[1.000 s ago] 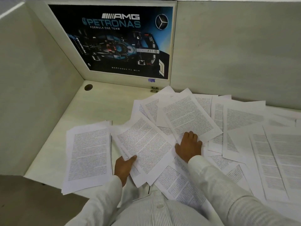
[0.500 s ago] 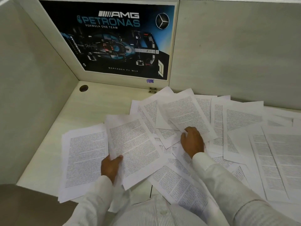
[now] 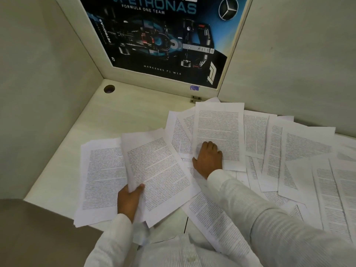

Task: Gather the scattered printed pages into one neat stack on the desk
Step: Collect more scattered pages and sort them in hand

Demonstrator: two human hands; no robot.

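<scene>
Left grip [image 3: 128, 203]: thumb on top, fingers under the near edge of a held page [image 3: 158, 170]; a pinch, with the sheet lifted and bowed along its left side.
Right grip [image 3: 209, 160]: fingers bent, tips down on the lower left corner of a second page [image 3: 217, 128]; pinch or plain press, cannot tell.
Pages: a small pile [image 3: 102, 176] sits near-left on the counter [image 3: 134, 116], partly under the held page; loose pages [image 3: 304, 151] overlap across the right side.
Step (judged): held page goes onto the pile, second page gets pulled in.
Doing it well: match corners to the pile before letting go; drag the second page flat with light pressure so the sheets beneath stay put.
Materials: thin white rectangular paper, dense black print, floppy, probably slick sheet on sheet; counter is a pale, smooth wood-grain surface.
</scene>
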